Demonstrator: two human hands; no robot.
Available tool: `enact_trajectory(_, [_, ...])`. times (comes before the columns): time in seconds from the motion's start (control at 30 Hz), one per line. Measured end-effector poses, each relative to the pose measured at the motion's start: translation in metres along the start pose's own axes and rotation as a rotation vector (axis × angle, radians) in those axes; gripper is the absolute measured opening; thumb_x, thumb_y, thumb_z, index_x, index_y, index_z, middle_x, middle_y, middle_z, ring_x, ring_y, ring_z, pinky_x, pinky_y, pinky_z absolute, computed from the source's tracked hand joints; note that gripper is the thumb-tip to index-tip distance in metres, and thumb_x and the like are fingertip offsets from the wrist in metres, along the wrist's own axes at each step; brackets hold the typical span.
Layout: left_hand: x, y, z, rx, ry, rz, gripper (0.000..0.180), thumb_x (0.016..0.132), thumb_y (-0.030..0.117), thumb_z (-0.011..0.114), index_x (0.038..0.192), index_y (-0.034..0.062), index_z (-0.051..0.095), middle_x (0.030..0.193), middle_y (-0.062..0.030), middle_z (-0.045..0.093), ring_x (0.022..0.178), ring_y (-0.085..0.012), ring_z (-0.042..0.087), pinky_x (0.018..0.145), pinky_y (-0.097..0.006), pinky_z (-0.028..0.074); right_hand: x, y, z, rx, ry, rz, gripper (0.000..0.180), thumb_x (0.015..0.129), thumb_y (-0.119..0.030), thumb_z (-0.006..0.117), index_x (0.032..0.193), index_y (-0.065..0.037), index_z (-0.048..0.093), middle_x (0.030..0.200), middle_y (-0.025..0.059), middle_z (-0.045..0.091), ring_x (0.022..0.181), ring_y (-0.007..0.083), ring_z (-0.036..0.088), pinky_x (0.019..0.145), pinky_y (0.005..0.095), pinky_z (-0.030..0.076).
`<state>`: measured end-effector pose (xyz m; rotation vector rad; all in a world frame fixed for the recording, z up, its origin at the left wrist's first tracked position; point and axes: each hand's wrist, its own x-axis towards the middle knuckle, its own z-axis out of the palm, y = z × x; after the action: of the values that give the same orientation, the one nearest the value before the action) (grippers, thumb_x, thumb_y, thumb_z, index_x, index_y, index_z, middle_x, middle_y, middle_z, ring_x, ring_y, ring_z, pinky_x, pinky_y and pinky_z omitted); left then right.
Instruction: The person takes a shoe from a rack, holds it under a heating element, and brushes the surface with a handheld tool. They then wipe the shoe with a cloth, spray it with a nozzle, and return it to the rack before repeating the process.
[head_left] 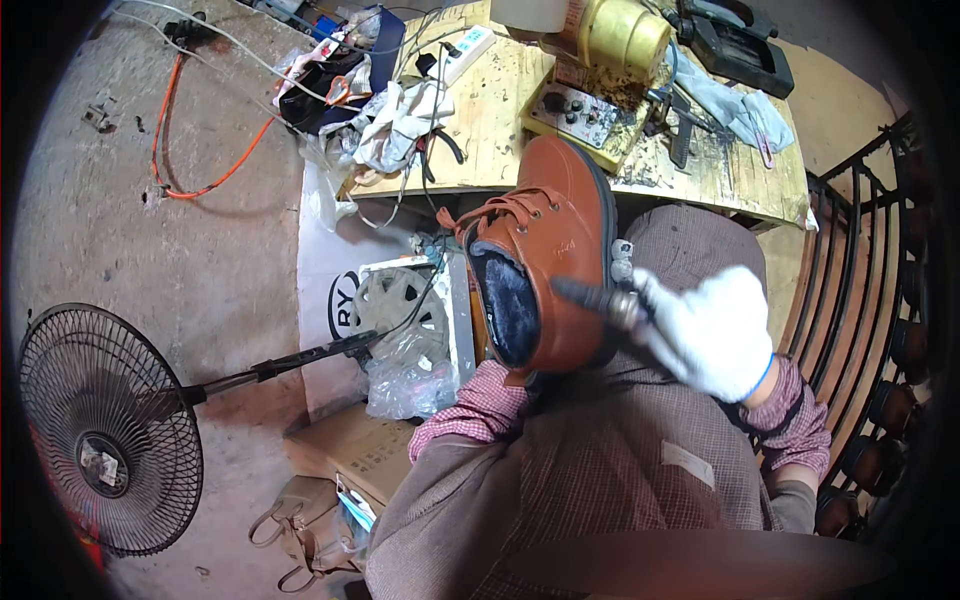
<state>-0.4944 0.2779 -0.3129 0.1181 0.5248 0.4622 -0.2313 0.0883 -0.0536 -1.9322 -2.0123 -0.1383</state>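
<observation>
A reddish-brown lace-up shoe [568, 250] with a dark fluffy lining is held above my lap, toe toward the bench and opening facing me. My left forearm reaches in beneath it. Most of my left hand is hidden behind the shoe; the gloved fingertips of my left hand [622, 262] show closed around the sole edge. On the right, my right hand [710, 330], in a white glove with a blue cuff edge, closes on a dark, tapered tool [590, 298]. The tool's tip lies over the shoe's side near the opening; whether it touches cannot be made out.
Ahead stands a wooden bench [480, 165] bearing a control box [572, 112], a yellow machine part [625, 40], pliers and cloths. A black fan [110, 430] is at left, above a cardboard box [355, 450]. Shoes hang on a dark metal rack [835, 260] at right.
</observation>
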Motion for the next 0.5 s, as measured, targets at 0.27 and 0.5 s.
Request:
enact_trajectory(0.27, [-0.001, -0.010, -0.004, -0.007, 0.007, -0.066, 0.064, 0.102, 0.043, 0.059, 0.152, 0.0050, 0.044, 0.138, -0.0183, 0.060, 0.121, -0.0315, 0.063, 0.102, -0.050, 0.056, 0.006, -0.001, -0.009, 0.081, -0.108, -0.050, 0.050, 0.086, -0.039, 0.076, 0.116, 0.001, 0.069, 0.052, 0.0020, 0.052, 0.042, 0.0219, 0.052, 0.049, 0.0379, 0.038])
enact_trajectory(0.5, [-0.001, -0.016, -0.007, -0.017, 0.012, -0.115, 0.068, 0.101, 0.045, 0.062, 0.152, 0.0052, 0.043, 0.139, -0.0187, 0.059, 0.122, -0.0318, 0.063, 0.103, -0.052, 0.056, 0.016, 0.002, -0.015, 0.086, -0.235, -0.076, 0.041, 0.090, -0.035, 0.073, 0.111, 0.000, 0.070, 0.054, 0.0023, 0.053, 0.045, 0.0211, 0.055, 0.050, 0.0372, 0.039])
